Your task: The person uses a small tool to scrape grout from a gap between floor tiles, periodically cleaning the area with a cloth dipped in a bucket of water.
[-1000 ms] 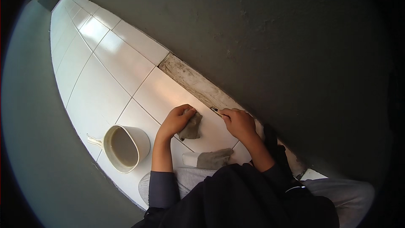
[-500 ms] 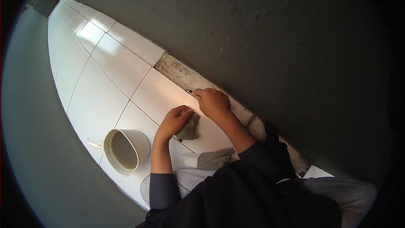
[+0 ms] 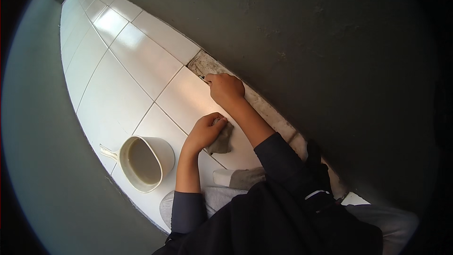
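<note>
My left hand (image 3: pixel 206 131) is closed on a crumpled grey-brown cloth (image 3: pixel 221 139), which hangs down against the white tiled floor (image 3: pixel 137 61). Ahead of it and to the right, my right hand (image 3: pixel 227 87) is closed at the edge of a bare, dirty strip (image 3: pixel 202 63) where the tiles stop short of the wall. By its fingertips a small dark spot shows at the tile edge. Whatever the right fingers hold, if anything, is hidden by the hand.
A white dipper (image 3: pixel 146 164) with cloudy grey liquid stands on the tiles to the left, its handle towards the left wall (image 3: pixel 37 113). A dark grey wall (image 3: pixel 330 66) rises along the right. Near my knee lies a pale block-like thing with a grey part (image 3: pixel 233 178).
My right hand has moved forward along the bare strip. The left hand keeps the cloth and stays nearly in place, and the whole view has shifted slightly.
</note>
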Demonstrator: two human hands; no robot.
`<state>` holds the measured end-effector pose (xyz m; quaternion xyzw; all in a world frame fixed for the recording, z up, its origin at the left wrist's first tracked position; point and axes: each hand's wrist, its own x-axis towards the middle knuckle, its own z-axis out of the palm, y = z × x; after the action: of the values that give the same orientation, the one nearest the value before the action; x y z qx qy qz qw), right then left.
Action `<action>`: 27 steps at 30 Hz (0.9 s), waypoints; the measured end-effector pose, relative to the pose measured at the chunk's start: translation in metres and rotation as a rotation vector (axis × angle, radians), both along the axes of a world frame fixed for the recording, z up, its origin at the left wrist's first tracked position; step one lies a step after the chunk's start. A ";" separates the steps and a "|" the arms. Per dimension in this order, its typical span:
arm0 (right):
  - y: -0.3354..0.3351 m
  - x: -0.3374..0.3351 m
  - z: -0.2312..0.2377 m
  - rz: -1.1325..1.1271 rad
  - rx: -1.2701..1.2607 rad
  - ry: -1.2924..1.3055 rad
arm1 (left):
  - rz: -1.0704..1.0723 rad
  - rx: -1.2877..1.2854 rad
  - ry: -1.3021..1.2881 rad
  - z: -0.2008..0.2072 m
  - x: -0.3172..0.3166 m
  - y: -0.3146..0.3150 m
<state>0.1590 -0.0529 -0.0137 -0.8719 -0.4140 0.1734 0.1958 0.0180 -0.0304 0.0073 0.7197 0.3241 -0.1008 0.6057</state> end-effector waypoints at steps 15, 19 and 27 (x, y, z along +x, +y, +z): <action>-0.043 -0.010 0.004 -0.054 -0.046 -0.024 | -0.008 0.069 -0.006 0.002 -0.002 -0.001; 0.013 0.010 0.013 -0.100 -0.044 0.006 | -0.022 0.093 -0.020 0.003 0.001 0.000; -0.064 -0.010 0.016 -0.157 -0.075 0.003 | 0.034 0.099 -0.034 -0.004 -0.006 -0.001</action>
<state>0.1487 -0.1171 0.0027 -0.9082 -0.3371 0.1742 0.1766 0.0116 -0.0311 0.0035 0.7449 0.3304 -0.0620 0.5763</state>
